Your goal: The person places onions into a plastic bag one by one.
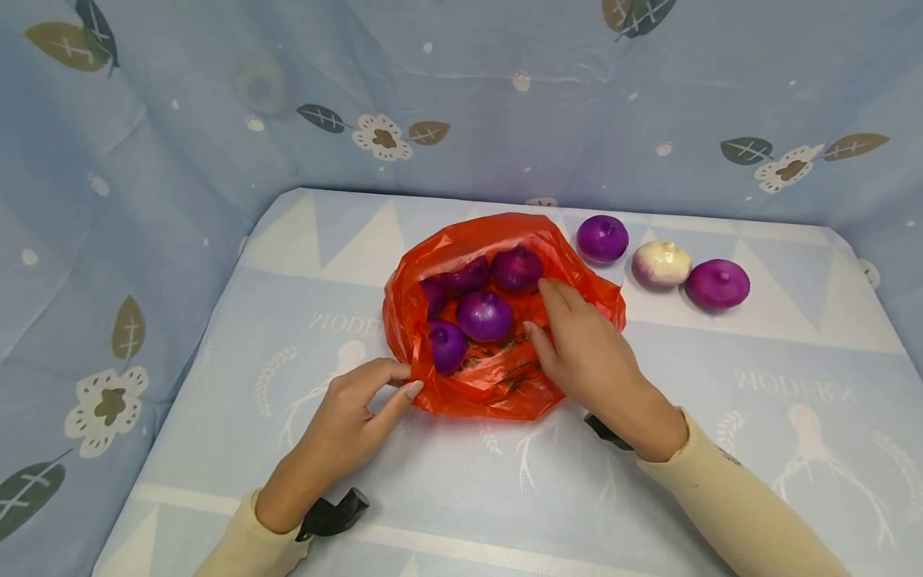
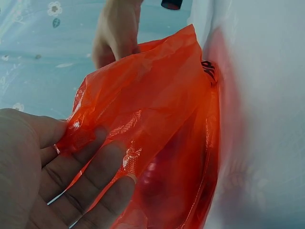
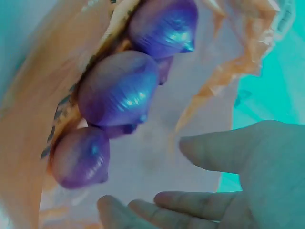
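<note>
The red bag (image 1: 476,393) is sitting on the counter (image 1: 288,288), its left rim partly hiding purple onions (image 1: 485,316) inside (its dark print (image 2: 208,70) is creasing past reading). The left hand (image 1: 360,413) is pinching the near-left rim; the right hand (image 1: 587,344), fingers loose and grasping nothing, is hovering at the mouth's right side. Far right, three loose onions (image 1: 661,264) are lying. Sleeves (image 1: 735,489) are running out of view.
</note>
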The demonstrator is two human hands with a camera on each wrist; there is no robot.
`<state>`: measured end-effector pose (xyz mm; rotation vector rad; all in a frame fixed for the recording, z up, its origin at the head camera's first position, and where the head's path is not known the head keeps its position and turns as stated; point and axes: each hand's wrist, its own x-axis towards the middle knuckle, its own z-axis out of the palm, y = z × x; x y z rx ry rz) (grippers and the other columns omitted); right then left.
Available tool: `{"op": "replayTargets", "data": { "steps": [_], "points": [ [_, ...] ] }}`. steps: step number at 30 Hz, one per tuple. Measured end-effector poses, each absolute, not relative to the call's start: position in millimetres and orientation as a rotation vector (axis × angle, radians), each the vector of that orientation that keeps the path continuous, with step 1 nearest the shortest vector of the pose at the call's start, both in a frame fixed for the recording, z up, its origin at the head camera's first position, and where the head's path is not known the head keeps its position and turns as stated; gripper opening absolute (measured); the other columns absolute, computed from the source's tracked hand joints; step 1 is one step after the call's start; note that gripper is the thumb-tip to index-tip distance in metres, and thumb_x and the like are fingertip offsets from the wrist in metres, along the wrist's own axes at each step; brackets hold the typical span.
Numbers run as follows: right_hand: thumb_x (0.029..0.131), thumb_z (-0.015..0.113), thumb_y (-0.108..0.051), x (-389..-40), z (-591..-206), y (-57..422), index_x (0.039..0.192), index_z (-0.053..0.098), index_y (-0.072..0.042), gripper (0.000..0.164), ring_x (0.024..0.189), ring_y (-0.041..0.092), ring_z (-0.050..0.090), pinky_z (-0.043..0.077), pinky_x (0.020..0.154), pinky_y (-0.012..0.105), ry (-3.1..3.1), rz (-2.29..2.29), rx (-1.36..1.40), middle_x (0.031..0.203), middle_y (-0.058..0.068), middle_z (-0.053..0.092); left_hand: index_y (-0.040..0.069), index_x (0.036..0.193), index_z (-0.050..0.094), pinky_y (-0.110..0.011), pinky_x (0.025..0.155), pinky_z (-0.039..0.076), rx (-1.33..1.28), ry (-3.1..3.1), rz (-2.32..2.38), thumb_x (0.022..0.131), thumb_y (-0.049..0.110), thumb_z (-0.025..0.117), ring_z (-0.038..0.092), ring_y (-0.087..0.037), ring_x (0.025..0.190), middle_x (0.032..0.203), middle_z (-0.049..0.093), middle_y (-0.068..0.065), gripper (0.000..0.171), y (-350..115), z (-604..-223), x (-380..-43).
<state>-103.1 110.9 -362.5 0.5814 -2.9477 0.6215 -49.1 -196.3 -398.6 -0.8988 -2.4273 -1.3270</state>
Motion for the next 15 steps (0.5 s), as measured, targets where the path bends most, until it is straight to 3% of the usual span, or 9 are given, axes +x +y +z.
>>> {"op": "replayTargets", "data": {
  "steps": [8,12,15],
  "points": [
    [0.095,0.073,-0.017,-77.3,-352.1,147.1,0.132,0.065,-0.001,0.041,0.114,0.03,0.066,0.058,0.093,0.051,-2.643,0.726,0.731,0.125,0.013,0.069,0.009,0.106,0.069,-0.019,0.088,0.055,-0.912,-2.421,-1.316,0.094,0.003,0.077,0.068,-0.014,0.09,0.099,0.072,0.002,0.015,-196.8,-398.5,-50.0],
    [0.102,0.065,-0.027,-71.9,-353.4,164.2,0.122,0.072,-0.002,0.033,0.099,0.022,0.07,0.055,0.096,0.026,-2.417,0.819,0.83,0.112,0.008,0.074,0.009,0.106,0.07,-0.02,0.086,0.056,-0.899,-2.427,-1.306,0.092,0.002,0.078,0.067,-0.013,0.089,0.099,0.072,0.003,0.017,-197.5,-399.4,-49.8],
    [0.107,0.057,-0.038,-67.9,-354.9,176.2,0.118,0.074,-0.001,0.043,0.096,0.023,0.07,0.045,0.103,0.014,-2.32,0.858,0.821,0.109,0.009,0.075,0.011,0.106,0.07,-0.024,0.083,0.057,-0.898,-2.44,-1.31,0.092,0.001,0.078,0.066,-0.011,0.088,0.099,0.072,0.004,0.019,-197.0,-401.3,-50.7]
  ]
}}
